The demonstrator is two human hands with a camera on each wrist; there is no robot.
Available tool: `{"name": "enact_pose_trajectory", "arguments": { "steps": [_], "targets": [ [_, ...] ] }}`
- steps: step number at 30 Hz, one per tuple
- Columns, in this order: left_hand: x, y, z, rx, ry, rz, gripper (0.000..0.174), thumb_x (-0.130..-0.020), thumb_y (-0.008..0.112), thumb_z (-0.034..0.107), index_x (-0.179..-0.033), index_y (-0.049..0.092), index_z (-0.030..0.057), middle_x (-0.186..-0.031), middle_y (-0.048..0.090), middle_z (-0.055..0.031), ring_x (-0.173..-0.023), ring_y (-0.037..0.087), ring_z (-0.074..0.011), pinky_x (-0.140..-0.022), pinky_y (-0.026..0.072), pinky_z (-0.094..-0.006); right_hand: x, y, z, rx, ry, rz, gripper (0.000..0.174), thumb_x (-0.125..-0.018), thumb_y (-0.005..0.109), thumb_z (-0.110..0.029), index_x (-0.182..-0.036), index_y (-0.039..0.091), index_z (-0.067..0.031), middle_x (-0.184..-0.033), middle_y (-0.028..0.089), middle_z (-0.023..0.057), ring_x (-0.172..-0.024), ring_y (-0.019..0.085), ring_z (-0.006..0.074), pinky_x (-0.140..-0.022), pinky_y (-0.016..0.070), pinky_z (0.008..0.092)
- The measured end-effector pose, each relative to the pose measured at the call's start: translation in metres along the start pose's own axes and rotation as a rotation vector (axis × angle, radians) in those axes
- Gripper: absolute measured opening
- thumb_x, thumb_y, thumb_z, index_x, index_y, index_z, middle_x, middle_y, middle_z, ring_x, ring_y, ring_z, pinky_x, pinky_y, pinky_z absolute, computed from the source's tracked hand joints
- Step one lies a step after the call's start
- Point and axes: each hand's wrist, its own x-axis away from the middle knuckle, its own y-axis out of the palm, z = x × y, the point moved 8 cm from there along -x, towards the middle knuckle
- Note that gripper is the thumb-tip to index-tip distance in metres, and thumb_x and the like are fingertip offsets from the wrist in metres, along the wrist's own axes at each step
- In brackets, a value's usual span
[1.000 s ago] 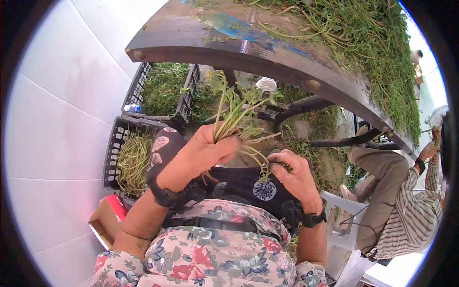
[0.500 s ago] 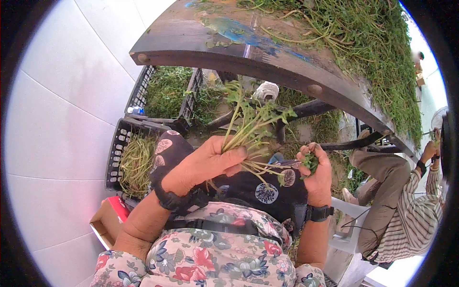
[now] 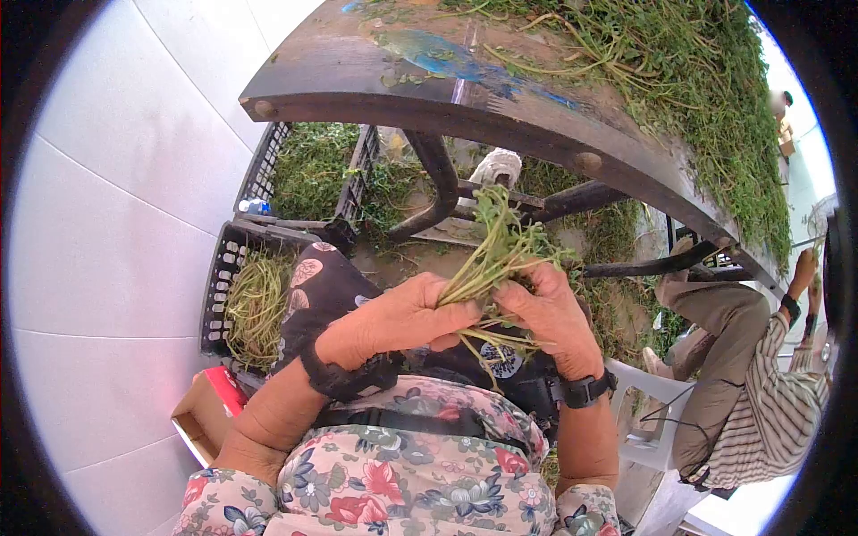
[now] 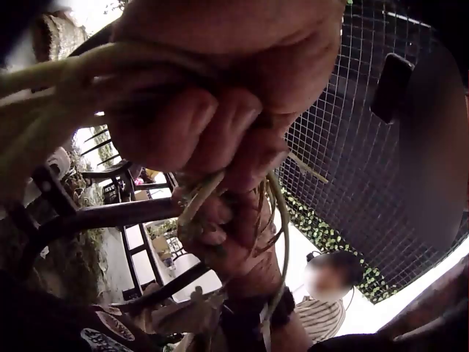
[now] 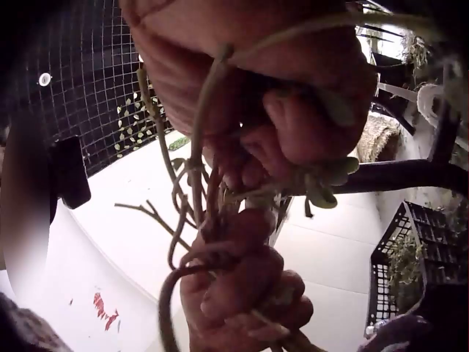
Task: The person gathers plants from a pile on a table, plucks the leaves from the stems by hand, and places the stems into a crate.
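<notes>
In the head view my left hand (image 3: 402, 317) grips a bunch of leafy green stems (image 3: 500, 241), leaves pointing up and away, cut ends sticking out to the right under the thumb. My right hand (image 3: 547, 313) is close against the bunch, its thumb and fingers pinching stems at the bunch's right side. From the left wrist, curled fingers (image 4: 227, 132) show round thick pale stems (image 4: 44, 88). The right wrist view has both hands one above the other, with bent stems (image 5: 194, 161) and small leaves (image 5: 322, 187) hanging between them.
A table (image 3: 357, 98) heaped with greens (image 3: 706, 116) stands ahead. At left, one black crate (image 3: 214, 295) holds bare stems and another (image 3: 357, 170) holds leafy greens. A cardboard box (image 3: 201, 415) is beside me. A seated person in a striped shirt (image 3: 760, 411) works at right.
The right hand pulled away to the right with a leafy bit, then came back to the bunch. The left hand and bunch have shifted right and slightly lower.
</notes>
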Motion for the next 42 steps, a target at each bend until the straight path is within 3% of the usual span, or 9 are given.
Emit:
{"name": "enact_pose_trajectory", "arguments": {
  "steps": [5,6,9,15,19,23,29,38,42],
  "targets": [
    [0.004,-0.016,0.004,0.186,-0.043,0.278,0.024,-0.089,0.049,0.027,-0.099,0.053,0.006,-0.071,0.051,0.0048,-0.053,0.042,-0.0017,-0.045,0.0315,-0.0152,0.007,0.001,-0.002,0.05,0.027,0.036,0.024,-0.077,0.058,-0.013,-0.095,0.058,0.0018,-0.085,0.063,0.0091,-0.079,0.055,0.0111,-0.072,0.044,0.0262],
    [0.004,-0.019,0.0,0.232,-0.06,0.243,0.026,-0.087,0.052,0.023,-0.107,0.05,0.0061,-0.075,0.052,0.0042,-0.054,0.044,-0.0014,-0.045,0.0319,-0.0142,0.009,0.001,0.0,0.096,0.02,0.044,0.023,-0.076,0.058,-0.013,-0.094,0.058,0.0018,-0.085,0.062,0.0098,-0.079,0.056,0.0113,-0.073,0.044,0.0263],
    [0.004,-0.02,-0.001,0.268,-0.02,0.245,0.024,-0.085,0.053,0.019,-0.105,0.052,0.0056,-0.073,0.052,0.0046,-0.054,0.044,-0.0014,-0.046,0.0321,-0.0146,0.015,0.006,-0.005,0.129,-0.093,0.032,0.022,-0.076,0.058,-0.012,-0.094,0.057,0.0014,-0.085,0.062,0.0109,-0.079,0.057,0.0137,-0.073,0.0441,0.0268],
    [0.005,-0.019,0.007,0.134,-0.018,0.208,0.016,-0.082,0.054,0.013,-0.094,0.056,0.0036,-0.065,0.05,0.0058,-0.053,0.043,-0.0011,-0.046,0.0328,-0.0167,0.018,-0.013,-0.012,0.2,-0.151,0.356,0.022,-0.073,0.06,-0.009,-0.093,0.058,-0.0005,-0.084,0.062,0.0089,-0.078,0.058,0.0166,-0.073,0.0447,0.0285],
    [0.005,-0.022,0.006,0.054,-0.038,0.236,0.011,-0.079,0.054,0.011,-0.085,0.058,0.003,-0.062,0.049,0.0058,-0.051,0.042,-0.0016,-0.046,0.0332,-0.0174,0.027,-0.033,-0.006,0.055,-0.184,0.49,0.019,-0.07,0.062,-0.009,-0.087,0.058,-0.0004,-0.078,0.061,0.0079,-0.07,0.057,0.015,-0.065,0.0459,0.0279],
    [0.001,-0.021,0.001,-0.048,-0.071,0.253,0.009,-0.076,0.054,0.009,-0.08,0.058,0.0028,-0.058,0.048,0.0057,-0.051,0.042,-0.0018,-0.045,0.033,-0.0183,0.031,-0.018,-0.038,0.366,-0.361,0.3,0.022,-0.068,0.065,-0.009,-0.088,0.06,-0.0024,-0.078,0.062,0.0108,-0.069,0.06,0.0202,-0.063,0.0468,0.0289],
    [-0.002,-0.014,0.008,-0.196,0.019,0.24,0.01,-0.075,0.055,0.009,-0.082,0.058,0.0028,-0.057,0.048,0.0057,-0.05,0.041,-0.0021,-0.045,0.0335,-0.0204,0.021,0.007,-0.038,0.751,-0.426,0.138,0.029,-0.068,0.067,-0.015,-0.093,0.058,-0.0048,-0.077,0.06,0.0144,-0.069,0.059,0.0306,-0.061,0.0463,0.0354],
    [-0.002,-0.011,0.005,-0.225,-0.083,0.163,0.012,-0.074,0.056,0.011,-0.082,0.059,0.0028,-0.053,0.049,0.004,-0.046,0.043,-0.004,-0.043,0.0351,-0.0215,0.024,-0.009,-0.032,0.644,-0.235,0.12,0.035,-0.068,0.067,-0.022,-0.098,0.058,-0.0061,-0.085,0.061,0.0162,-0.074,0.059,0.0331,-0.063,0.0465,0.0382],
    [-0.003,-0.009,0.004,-0.244,-0.076,0.147,0.011,-0.075,0.056,0.012,-0.082,0.059,0.0036,-0.054,0.05,0.0031,-0.047,0.044,-0.0045,-0.043,0.0357,-0.0213,0.025,0.003,-0.034,0.629,-0.353,-0.001,0.03,-0.07,0.065,-0.021,-0.095,0.058,-0.0063,-0.087,0.061,0.0161,-0.075,0.059,0.0333,-0.063,0.0468,0.0389]
  ]
}}
